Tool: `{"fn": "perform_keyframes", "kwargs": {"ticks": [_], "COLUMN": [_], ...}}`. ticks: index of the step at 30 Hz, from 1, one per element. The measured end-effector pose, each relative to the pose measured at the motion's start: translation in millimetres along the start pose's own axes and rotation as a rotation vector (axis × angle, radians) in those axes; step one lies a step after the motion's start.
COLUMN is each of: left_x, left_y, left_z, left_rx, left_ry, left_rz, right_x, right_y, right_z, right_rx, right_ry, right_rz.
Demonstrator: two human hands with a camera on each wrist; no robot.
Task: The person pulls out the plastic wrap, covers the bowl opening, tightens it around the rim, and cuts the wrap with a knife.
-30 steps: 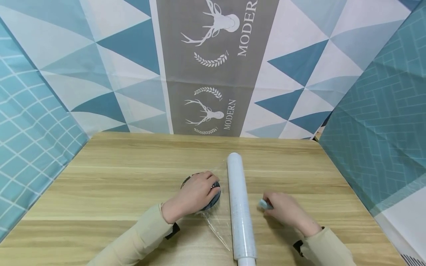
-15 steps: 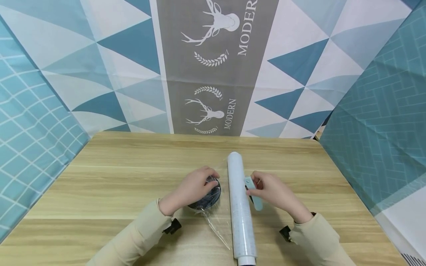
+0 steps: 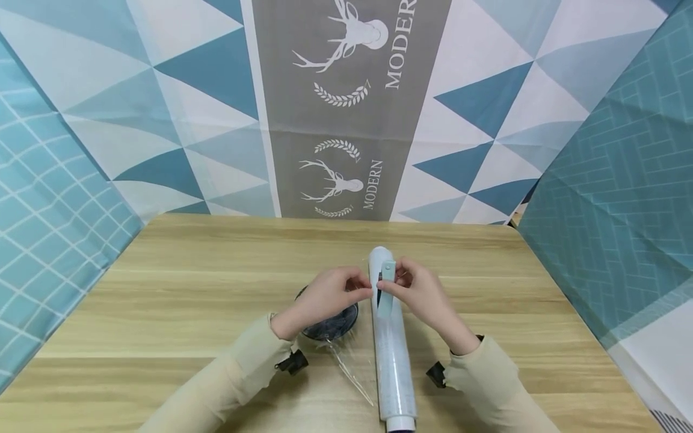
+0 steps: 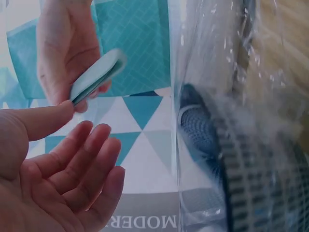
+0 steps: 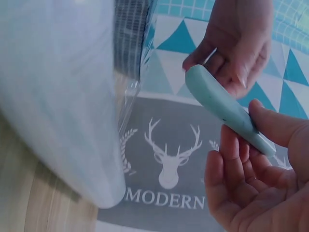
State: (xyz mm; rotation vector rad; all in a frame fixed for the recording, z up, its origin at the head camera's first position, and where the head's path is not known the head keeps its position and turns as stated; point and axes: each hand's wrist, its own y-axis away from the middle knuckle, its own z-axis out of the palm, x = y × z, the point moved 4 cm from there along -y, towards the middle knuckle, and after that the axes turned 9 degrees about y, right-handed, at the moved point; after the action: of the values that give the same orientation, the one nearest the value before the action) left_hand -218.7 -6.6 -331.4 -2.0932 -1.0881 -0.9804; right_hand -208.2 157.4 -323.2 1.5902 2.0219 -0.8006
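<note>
In the head view, my right hand (image 3: 419,294) pinches a pale teal folding knife (image 3: 387,288) by its handle, above the roll of cling film. A dark strip shows along the knife's left side. My left hand (image 3: 335,294) is just left of the knife, thumb and fingertips pointing at it. The left wrist view shows its fingers loosely bent and apart, the thumb tip beside the knife's end; whether they touch, I cannot tell. Beneath the left hand lies a dark, round, grid-patterned bowl (image 3: 332,328) with clear film over it, partly hidden.
The white roll of cling film (image 3: 394,361) lies lengthwise on the wooden table (image 3: 216,288), right of the bowl. Loose clear film (image 3: 349,373) stretches between bowl and roll. A patterned cloth wall (image 3: 325,120) stands behind the table, with more cloth at both sides.
My right hand has brought the folding knife leftward from the table over the cling film roll. My left hand has lifted off the bowl and moved right, toward the knife.
</note>
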Motion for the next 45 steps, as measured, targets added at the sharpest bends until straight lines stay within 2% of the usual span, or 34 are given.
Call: {"fn": "perform_keyframes", "kwargs": {"ticks": [5,9,15,20,27,34,45], "left_x": [2.2,3.5,1.9,1.8,2.4,-1.4,-2.1], "left_y": [-0.8,1.0,3.3,3.7,4.6,5.7,4.5], "left_z": [3.0,2.9,1.6,-0.1,-0.8,-4.9,-21.9], "left_rx": [0.014,0.022,0.034,0.049,0.057,0.075,0.123], "left_ry": [0.039,0.059,0.073,0.048,0.037,0.010,0.002], "left_rz": [0.023,0.043,0.036,0.027,0.059,0.046,0.030], "right_x": [-7,-10,-10,-11,-13,-14,-11], "right_y": [-2.1,-2.6,-2.8,-2.9,-1.5,2.2,2.9], "right_z": [4,8,10,12,14,15,18], "right_rx": [0.014,0.017,0.022,0.017,0.002,-0.054,-0.174], "right_ry": [-0.095,-0.116,-0.100,-0.085,-0.035,0.020,0.076], "right_rz": [-0.010,-0.025,-0.032,-0.063,-0.110,-0.121,-0.143]}}
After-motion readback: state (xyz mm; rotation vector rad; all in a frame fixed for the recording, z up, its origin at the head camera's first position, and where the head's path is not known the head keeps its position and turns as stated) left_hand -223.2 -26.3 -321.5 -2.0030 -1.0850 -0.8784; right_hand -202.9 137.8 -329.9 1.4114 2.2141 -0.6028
